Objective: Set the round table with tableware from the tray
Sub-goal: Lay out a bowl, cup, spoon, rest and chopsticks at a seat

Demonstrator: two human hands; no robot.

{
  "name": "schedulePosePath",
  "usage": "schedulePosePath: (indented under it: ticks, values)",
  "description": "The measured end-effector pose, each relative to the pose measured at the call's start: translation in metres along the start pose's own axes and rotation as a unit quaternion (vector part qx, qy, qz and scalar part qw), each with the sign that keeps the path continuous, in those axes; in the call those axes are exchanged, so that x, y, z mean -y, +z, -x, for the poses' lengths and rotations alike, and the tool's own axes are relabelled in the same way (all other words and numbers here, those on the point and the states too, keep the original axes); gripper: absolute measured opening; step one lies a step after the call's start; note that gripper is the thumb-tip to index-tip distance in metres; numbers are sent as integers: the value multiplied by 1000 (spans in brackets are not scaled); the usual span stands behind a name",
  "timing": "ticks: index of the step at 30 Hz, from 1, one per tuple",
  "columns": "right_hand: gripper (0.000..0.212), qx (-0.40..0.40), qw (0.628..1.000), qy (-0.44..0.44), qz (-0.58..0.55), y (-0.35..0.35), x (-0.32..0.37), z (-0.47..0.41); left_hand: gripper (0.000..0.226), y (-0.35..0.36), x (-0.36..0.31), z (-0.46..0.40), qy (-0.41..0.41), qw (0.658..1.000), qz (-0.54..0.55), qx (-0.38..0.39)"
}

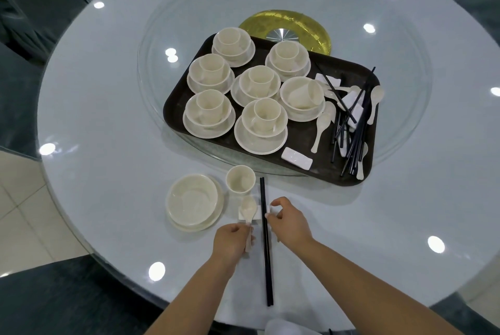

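left hand (233, 238) curled in a grip around the handle of the cream ceramic soup spoon (249, 213), bowl end lying on the small white rectangular rest (257, 212). right hand (287, 222) with thumb and fingers bent at the right end of that rest, holding nothing that can be made out. just right of the spoon, across the rest: pair of black chopsticks (266, 242). left of the rest: cream bowl on its saucer (193, 202); behind the rest: cream cup (240, 179). apparently finishing the first place setting on the round pale glass-topped table (108, 131). next, probably: release, then reach past the rest to the dark brown tray (311, 134) for another set. spoon handle hidden under the fingers; right fingertip contact unclear; tray's spoons and chopsticks tangled, uncountable.
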State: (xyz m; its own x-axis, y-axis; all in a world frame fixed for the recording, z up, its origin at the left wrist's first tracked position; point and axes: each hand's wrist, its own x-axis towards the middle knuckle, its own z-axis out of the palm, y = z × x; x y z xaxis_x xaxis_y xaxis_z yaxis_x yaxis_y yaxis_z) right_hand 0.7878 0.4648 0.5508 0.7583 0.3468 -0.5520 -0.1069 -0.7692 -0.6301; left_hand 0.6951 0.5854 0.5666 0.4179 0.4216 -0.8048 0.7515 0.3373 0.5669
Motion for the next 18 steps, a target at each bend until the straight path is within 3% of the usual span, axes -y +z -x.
schedulePosePath:
  ticks: [8,12,15,18]
  values:
    - [18,8,1000,7,-4,-3,1,0,27,-3,2,-1,16,999,-39,3]
    - [21,-3,1000,5,-15,-10,1,0,30,-7,3,0,56,990,-132,-19]
    - [23,-28,999,0,-28,-22,2,0,19,-17,0,4,129,949,-275,-82]
    - [25,-90,995,-45,3,-39,1,1,16,-31,-9,11,208,911,-334,-124]
